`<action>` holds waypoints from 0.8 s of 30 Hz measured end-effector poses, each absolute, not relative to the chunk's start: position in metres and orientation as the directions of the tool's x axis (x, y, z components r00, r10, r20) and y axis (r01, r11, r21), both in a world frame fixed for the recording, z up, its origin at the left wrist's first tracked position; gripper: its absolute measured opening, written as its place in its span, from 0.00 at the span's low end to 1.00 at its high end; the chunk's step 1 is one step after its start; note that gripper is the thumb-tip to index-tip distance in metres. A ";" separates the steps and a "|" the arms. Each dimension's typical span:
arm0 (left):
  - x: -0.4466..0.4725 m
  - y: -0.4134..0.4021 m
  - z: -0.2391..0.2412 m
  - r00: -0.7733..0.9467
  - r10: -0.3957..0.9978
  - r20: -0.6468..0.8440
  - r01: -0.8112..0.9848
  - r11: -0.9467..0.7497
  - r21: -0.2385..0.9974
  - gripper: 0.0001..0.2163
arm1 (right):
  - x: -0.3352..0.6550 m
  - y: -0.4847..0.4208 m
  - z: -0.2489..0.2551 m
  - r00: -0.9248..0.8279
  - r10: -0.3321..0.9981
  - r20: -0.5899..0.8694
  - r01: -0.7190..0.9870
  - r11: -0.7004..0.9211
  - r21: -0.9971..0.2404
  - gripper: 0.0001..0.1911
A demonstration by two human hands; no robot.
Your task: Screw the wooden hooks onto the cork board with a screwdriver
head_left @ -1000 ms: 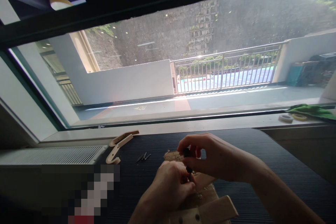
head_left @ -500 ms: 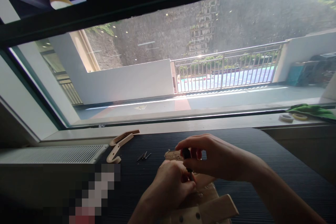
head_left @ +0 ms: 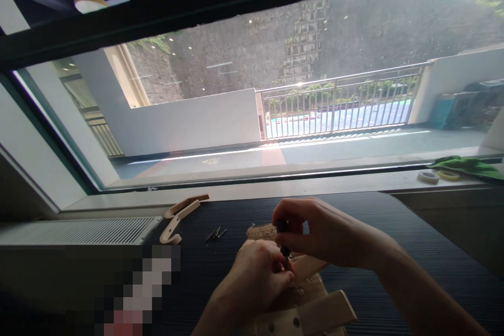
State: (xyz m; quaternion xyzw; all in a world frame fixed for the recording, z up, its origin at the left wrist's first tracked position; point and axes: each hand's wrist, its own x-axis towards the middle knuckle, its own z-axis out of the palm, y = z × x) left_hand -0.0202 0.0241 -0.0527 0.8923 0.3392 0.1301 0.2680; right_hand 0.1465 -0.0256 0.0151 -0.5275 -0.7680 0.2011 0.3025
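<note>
My right hand [head_left: 315, 228] grips the black handle of a screwdriver [head_left: 282, 227], its fingers wrapped round the top. The shaft points down beside the thumb and fingertips of my left hand [head_left: 262, 265]. Those left fingers are pinched together low at the tip; what they hold is hidden. Beneath both hands lies a wooden board [head_left: 262, 231] with a rough, chipped surface. A light wooden piece [head_left: 311, 268] rests on it by the tip. Closer to me, a wooden strip with two dark holes [head_left: 325, 312] lies across the board.
Several screws [head_left: 216, 234] lie left of the board on the dark table [head_left: 378, 220]. Two curved wooden hooks [head_left: 173, 226] sit at the table's left edge. Two tape rolls [head_left: 428, 177] and a green cloth [head_left: 468, 165] are on the windowsill. A large window stands behind.
My right hand has closed its fingers further round the screwdriver handle and turned slightly. My left hand stays almost where it was.
</note>
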 end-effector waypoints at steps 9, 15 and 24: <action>-0.020 0.024 -0.048 0.749 0.662 0.042 0.507 -0.612 0.607 0.08 | 0.143 -0.025 0.016 -0.306 0.926 0.219 0.635 0.371 -0.678 0.14; -0.020 0.026 -0.044 0.749 0.662 -0.028 0.532 -0.576 0.621 0.09 | 0.142 -0.026 0.016 -0.332 0.922 0.199 0.627 0.373 -0.684 0.14; -0.019 0.030 -0.048 0.744 0.661 -0.100 0.553 -0.523 0.649 0.10 | 0.145 -0.023 0.015 -0.251 0.928 0.275 0.676 0.371 -0.637 0.11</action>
